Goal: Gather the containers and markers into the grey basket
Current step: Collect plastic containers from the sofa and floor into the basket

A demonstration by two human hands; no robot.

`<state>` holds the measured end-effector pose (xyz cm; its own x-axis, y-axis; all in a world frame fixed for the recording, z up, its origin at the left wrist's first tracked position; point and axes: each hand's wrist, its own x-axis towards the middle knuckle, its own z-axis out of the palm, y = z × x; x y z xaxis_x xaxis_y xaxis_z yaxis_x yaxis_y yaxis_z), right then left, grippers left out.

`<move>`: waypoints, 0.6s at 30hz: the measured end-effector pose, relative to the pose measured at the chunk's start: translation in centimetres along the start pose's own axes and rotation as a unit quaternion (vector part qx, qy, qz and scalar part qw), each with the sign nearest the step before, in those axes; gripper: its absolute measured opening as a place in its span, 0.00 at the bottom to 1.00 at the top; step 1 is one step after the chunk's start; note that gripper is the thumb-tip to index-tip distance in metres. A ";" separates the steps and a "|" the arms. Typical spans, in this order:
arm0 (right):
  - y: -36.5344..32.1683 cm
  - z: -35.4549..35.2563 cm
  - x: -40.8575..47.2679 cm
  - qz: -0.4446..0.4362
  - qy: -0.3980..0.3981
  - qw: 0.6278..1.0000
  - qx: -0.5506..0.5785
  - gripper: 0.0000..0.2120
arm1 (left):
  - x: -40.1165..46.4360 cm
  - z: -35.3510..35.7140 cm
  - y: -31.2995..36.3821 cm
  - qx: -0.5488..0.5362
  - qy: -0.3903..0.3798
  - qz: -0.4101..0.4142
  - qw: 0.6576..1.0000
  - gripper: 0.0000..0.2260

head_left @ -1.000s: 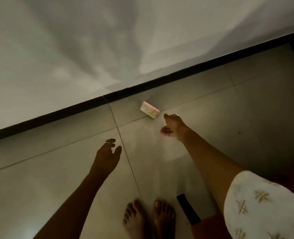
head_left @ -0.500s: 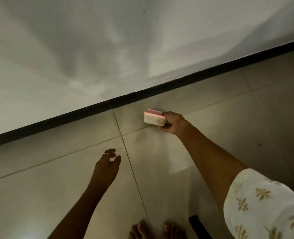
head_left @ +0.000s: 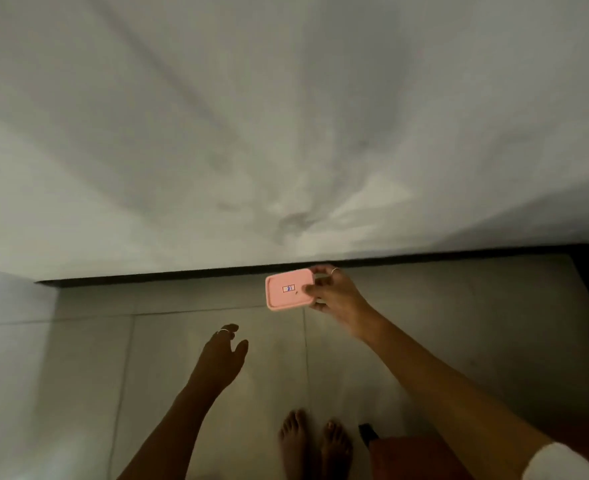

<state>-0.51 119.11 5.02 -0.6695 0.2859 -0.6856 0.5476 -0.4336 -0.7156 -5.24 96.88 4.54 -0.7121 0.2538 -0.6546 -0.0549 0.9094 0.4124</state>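
A dim home room: bare feet (head_left: 312, 445) on tiled floor (head_left: 182, 341), plain wall (head_left: 286, 116), dark skirting (head_left: 182, 276).

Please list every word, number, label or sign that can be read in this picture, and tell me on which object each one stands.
Small sticker on the pink lid of the container, held in the right hand: red border, blue marks inside, too small and blurred to read.
No other text, brand, number or sign shows on the wall, the floor or anything else.
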 end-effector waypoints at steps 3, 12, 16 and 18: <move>-5.4 5.4 -7.0 -0.018 -0.093 0.995 0.015 0.14 | -7.7 -6.1 0.2 -0.049 0.057 -0.025 0.997 0.20; -10.8 24.9 -23.0 -0.017 -0.298 0.951 -0.081 0.12 | -26.8 -17.2 -10.2 -0.155 0.259 -0.129 0.945 0.22; -5.9 33.0 -29.1 0.021 -0.362 0.920 -0.147 0.13 | -35.2 -16.4 -19.1 -0.207 0.308 -0.222 0.902 0.23; -2.7 36.1 -31.7 0.036 -0.388 0.903 -0.183 0.13 | -38.9 -15.0 -23.1 -0.227 0.326 -0.264 0.879 0.23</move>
<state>1.19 80.38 33.52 -0.6975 -0.4775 -0.5342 0.6381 -0.0747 -0.7664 13.21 61.09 30.00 -0.7451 -0.5409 -0.3902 -0.6664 0.5807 0.4677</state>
